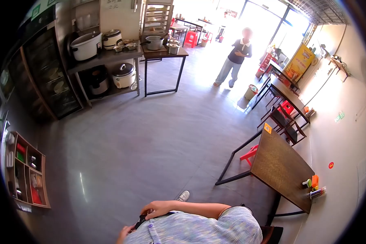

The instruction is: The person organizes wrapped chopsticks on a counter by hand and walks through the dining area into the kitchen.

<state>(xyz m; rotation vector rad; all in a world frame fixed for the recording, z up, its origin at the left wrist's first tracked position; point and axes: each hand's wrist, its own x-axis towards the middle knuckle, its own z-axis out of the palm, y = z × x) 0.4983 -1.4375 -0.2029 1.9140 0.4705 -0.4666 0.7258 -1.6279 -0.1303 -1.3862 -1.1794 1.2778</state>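
Note:
At the lower edge, my right hand [156,208] lies across the front of my striped, light-coloured shirt [199,227]. Its fingers are curled around a black strap-like item [140,221] at my waist. Lower and to the left, my left hand [125,233] is partly cut off by the frame, with its fingers closed at the other end of the black item. What exactly the item is cannot be made out. One white shoe [184,196] shows on the grey floor just beyond my right forearm.
A brown table [278,162] with a red stool [249,155] stands right. Another person [240,53] stands ahead near a bin [251,92]. Cookers fill a steel shelf [81,65]; a pot [154,42] sits on a small table. A compartmented box [28,171] is at left.

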